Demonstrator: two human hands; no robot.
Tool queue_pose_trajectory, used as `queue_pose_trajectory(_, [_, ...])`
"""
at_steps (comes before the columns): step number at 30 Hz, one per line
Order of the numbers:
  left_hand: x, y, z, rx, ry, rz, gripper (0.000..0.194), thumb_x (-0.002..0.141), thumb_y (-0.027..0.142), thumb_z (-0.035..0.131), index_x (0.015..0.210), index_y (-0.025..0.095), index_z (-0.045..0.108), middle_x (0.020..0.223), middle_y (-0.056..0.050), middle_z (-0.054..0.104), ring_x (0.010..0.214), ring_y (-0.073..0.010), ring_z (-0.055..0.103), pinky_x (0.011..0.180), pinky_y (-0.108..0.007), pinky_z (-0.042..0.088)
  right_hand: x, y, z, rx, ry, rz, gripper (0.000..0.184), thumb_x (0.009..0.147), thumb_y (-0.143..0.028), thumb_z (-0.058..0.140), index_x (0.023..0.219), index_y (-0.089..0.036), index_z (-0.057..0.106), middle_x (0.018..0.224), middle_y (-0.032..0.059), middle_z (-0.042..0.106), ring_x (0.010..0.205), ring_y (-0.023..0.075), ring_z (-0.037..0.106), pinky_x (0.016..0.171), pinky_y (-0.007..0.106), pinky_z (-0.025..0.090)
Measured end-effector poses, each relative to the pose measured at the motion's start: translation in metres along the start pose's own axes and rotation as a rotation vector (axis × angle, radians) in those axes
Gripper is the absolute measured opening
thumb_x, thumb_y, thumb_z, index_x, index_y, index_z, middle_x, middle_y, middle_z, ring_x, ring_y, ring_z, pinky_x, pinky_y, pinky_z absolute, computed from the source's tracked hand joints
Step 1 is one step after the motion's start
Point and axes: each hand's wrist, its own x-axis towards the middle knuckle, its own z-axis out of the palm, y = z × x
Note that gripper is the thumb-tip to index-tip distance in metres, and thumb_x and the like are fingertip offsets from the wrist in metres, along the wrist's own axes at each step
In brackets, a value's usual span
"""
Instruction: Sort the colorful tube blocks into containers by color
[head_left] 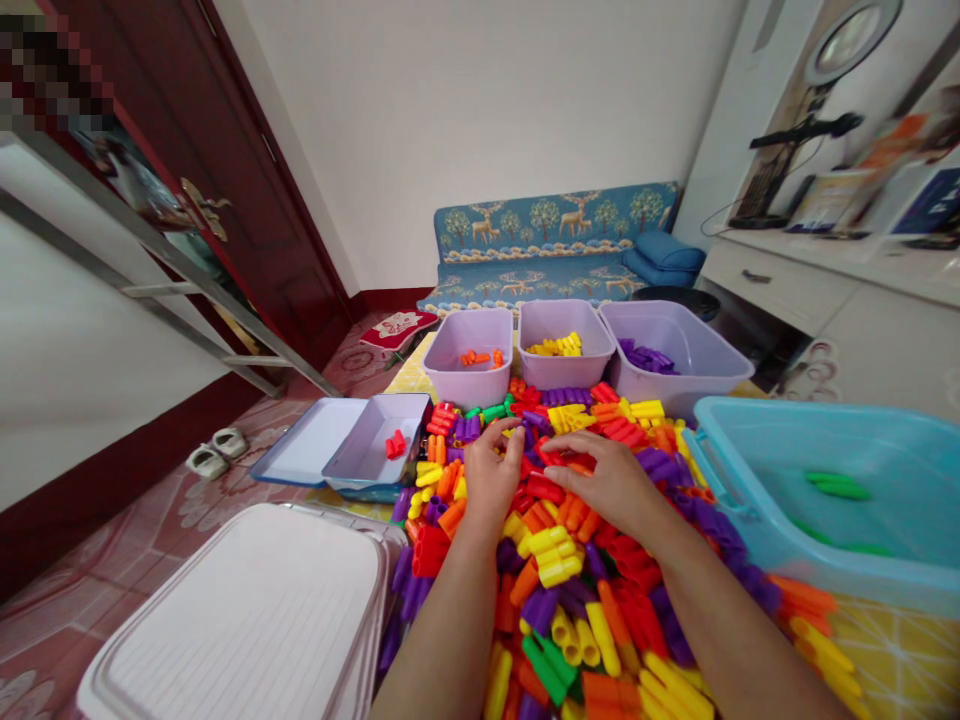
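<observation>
Loose tubes: Plastic tubes in red, orange, yellow, purple and green covered much of the bench, heaped beneath and around both hands.
Left lilac tub: The left lilac tub held a few orange tubes.
Middle lilac tub: Yellow tubes lay inside the middle lilac tub.
Right lilac tub: Purple tubes sat in the right lilac tub.
Blue tub: Green tubes rested in the blue tub.
Hinged case: Red tubes lay in the open case, its lid folded back.
White lid: A ridged white lid covered a container at lower left, hiding its contents.
Left hand: The left hand curled beside a yellow tube; whether it gripped one could not be told.
Right hand: The right hand was open over red tubes, thumb and forefinger parted.
Lettering: Pale letters on a dark blue box at far right were too blurred to read.
</observation>
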Motion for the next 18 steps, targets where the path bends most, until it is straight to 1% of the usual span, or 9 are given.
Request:
queue_pose_trajectory(3, [0.0005,0.0012,0.0005,-0.008,0.003,-0.017,0.027,0.085,0.035,0.056,0.096,0.017,0.072,0.052,0.004,0.053,0.048,-0.0101,0.047,0.049,-0.022,0.035,-0.0023,-0.0038,-0.0028,-0.113,-0.104,-0.044,0.036,0.069,-0.03,0.076,0.105,-0.024,0.072,0.107,0.0055,0.071,0.099,0.0236,0.065,0.093,0.038,0.048])
queue_pose_trajectory(6, [0.0006,0.001,0.0006,-0.002,0.026,-0.011,0.025,0.085,0.034,0.058,0.095,0.016,0.073,0.057,0.002,0.06,0.052,-0.0113,0.052,0.052,-0.023,0.039,-0.0034,-0.0056,-0.0022,-0.237,-0.147,-0.067,0.045,0.065,-0.031,0.079,0.108,-0.023,0.071,0.108,0.0078,0.07,0.1,0.0264,0.064,0.093,0.041,0.048])
queue_pose_trajectory(9, [0.0009,-0.0017,0.0007,-0.026,0.035,-0.002,0.026,0.085,0.035,0.058,0.094,0.016,0.073,0.067,-0.001,0.068,0.06,-0.0136,0.06,0.057,-0.024,0.045,-0.0035,-0.0061,0.0001,-0.278,-0.149,-0.081,0.041,0.068,-0.029,0.076,0.108,-0.023,0.071,0.107,0.008,0.07,0.1,0.0257,0.064,0.093,0.04,0.048])
queue_pose_trajectory(12, [0.0013,-0.0047,0.0006,-0.061,0.032,-0.004,0.026,0.086,0.036,0.057,0.093,0.015,0.073,0.076,-0.004,0.072,0.069,-0.0162,0.065,0.064,-0.026,0.049,-0.0031,-0.0057,0.0026,-0.28,-0.131,-0.078,0.035,0.071,-0.026,0.072,0.106,-0.023,0.071,0.105,0.0072,0.069,0.099,0.0247,0.065,0.093,0.04,0.047])
queue_pose_trajectory(16, [0.0013,-0.0048,-0.0002,-0.042,0.05,0.007,0.026,0.087,0.036,0.057,0.093,0.016,0.072,0.087,-0.005,0.075,0.081,-0.0187,0.068,0.074,-0.028,0.051,-0.0022,-0.0043,0.0057,-0.259,-0.069,-0.025,0.025,0.074,-0.025,0.068,0.099,-0.022,0.071,0.107,0.0079,0.068,0.1,0.0241,0.064,0.094,0.039,0.048])
queue_pose_trajectory(18, [0.001,-0.0037,-0.0007,-0.009,0.045,0.026,0.027,0.088,0.036,0.055,0.093,0.016,0.073,0.089,-0.005,0.074,0.084,-0.0192,0.068,0.076,-0.029,0.051,-0.0015,-0.0032,0.0065,-0.24,-0.04,-0.013,0.019,0.077,-0.026,0.065,0.095,-0.021,0.071,0.107,0.0088,0.068,0.1,0.0233,0.064,0.094,0.038,0.048])
